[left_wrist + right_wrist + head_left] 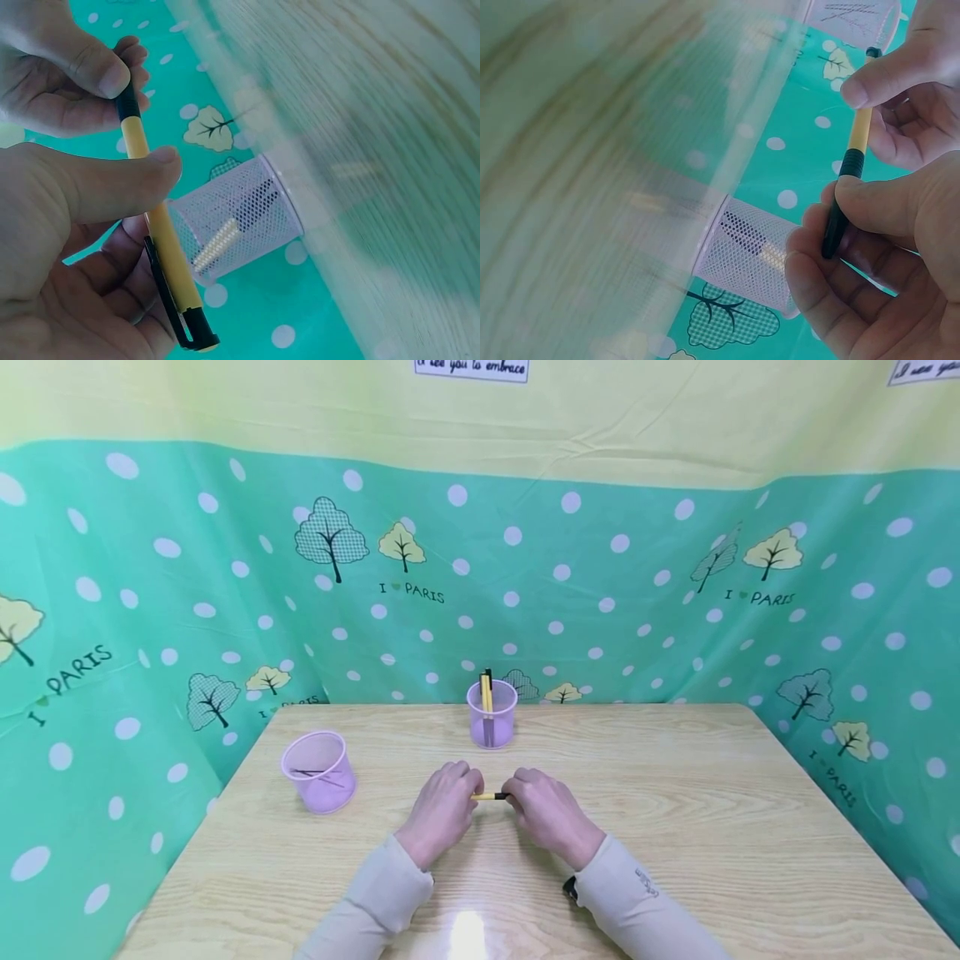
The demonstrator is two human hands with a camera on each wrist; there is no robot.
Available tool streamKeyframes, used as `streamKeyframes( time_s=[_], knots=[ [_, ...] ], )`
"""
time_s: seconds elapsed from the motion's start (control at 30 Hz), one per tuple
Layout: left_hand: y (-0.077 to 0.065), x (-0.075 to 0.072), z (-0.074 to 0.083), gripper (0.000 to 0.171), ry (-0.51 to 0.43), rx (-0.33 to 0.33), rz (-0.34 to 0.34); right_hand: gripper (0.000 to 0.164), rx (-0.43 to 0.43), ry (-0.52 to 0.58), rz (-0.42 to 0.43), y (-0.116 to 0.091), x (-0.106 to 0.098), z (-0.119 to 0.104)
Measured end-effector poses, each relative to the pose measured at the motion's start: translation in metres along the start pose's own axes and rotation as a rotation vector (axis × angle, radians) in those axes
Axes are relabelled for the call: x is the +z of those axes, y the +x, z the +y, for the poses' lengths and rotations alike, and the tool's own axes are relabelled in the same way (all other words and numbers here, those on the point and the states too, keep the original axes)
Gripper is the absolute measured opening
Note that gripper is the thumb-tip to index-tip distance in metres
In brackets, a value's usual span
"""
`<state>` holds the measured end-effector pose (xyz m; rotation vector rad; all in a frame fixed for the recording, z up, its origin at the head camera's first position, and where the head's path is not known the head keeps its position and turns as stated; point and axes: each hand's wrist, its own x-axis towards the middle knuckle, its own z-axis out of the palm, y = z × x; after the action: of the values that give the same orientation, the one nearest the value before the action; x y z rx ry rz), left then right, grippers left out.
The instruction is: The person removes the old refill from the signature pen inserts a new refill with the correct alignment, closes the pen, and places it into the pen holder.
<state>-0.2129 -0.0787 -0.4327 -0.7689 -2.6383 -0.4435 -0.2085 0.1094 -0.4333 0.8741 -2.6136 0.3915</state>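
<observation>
Between my two hands is a yellow ballpoint pen with a black grip, black clip and black end. My left hand pinches its yellow barrel between thumb and fingers, near the clip end. With thumb and fingertips, my right hand holds the black grip at the tip end. The pen lies roughly level across the front of me in the head view. Beyond the hands stands a lilac mesh pen holder with yellow and black pens upright in it.
A second lilac mesh holder stands at the left of the wooden table, with thin dark sticks inside. A green dotted cloth hangs behind the table and at both sides.
</observation>
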Motion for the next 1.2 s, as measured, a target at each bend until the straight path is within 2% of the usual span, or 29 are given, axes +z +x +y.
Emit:
streamKeyframes(
  time_s=[0.8, 1.2],
  knots=[
    [-0.0007, -0.0009, 0.0, 0.016, 0.015, 0.029, -0.004, 0.008, 0.0, -0.018, 0.014, -0.0001, 0.0011, 0.0005],
    [-0.0011, 0.0003, -0.0001, 0.012, 0.056, 0.025, -0.037, 0.009, 0.01, -0.023, -0.003, -0.0003, 0.0015, 0.0009]
  ],
)
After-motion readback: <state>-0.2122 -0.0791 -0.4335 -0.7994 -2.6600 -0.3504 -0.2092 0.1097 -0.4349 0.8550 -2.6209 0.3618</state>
